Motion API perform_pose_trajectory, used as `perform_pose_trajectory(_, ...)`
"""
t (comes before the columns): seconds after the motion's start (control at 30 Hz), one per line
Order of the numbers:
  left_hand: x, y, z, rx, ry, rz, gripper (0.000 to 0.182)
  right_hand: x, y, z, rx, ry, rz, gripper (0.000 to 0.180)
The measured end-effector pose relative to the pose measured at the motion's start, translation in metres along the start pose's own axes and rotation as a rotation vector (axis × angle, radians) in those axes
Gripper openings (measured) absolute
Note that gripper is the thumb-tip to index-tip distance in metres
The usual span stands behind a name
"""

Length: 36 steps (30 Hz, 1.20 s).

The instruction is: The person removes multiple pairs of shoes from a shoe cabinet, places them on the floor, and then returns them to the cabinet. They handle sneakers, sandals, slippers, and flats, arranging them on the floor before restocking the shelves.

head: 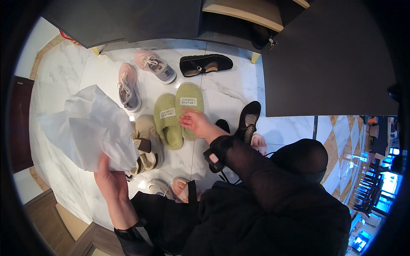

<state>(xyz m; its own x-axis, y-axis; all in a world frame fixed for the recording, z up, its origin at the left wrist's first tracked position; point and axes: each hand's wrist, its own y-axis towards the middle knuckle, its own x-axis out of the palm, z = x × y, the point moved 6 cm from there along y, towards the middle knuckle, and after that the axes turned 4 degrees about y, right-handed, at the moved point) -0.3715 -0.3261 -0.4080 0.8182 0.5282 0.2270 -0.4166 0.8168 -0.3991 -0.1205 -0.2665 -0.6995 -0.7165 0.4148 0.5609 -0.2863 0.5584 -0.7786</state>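
Observation:
My left hand (112,182) holds a crumpled white sheet or bag of thin material (96,131), thumb on top. The sheet hangs over part of a pair of beige padded shoes (149,131). My right hand (196,123) is over the right one of two green fluffy slippers (189,91), its fingers loosely curled; whether it touches the slipper cannot be told. The left green slipper (165,104) lies beside it. Both slippers bear a white patch with writing.
Pink sneakers (128,83) and a black strap shoe (206,65) lie farther off, below a dark cabinet (153,22) with an open door (326,64). A black flat shoe (250,120) is right of my hand. A pale sneaker (158,185) is near my feet. Wooden furniture (61,220) stands lower left.

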Motion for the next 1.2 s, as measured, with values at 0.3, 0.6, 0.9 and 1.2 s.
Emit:
perform_pose_trajectory(0.3,-0.004,-0.007,0.001,-0.009,0.028,0.058,0.056,0.009,0.027,-0.157,-0.602,-0.542,0.275,0.018)
perform_pose_trajectory(0.6,-0.014,-0.012,0.002,-0.013,0.033,0.064,0.058,0.003,0.07,-0.207,-0.358,-0.573,0.183,0.021)
perform_pose_trajectory(0.9,-0.013,0.002,-0.008,-0.032,0.027,0.037,0.054,0.0,-0.011,-0.299,-0.597,-1.652,0.119,0.032)
perform_pose_trajectory(1.2,0.006,0.013,-0.011,-0.043,0.011,0.022,0.055,-0.071,-0.078,-0.126,0.364,-1.803,-0.245,0.036)
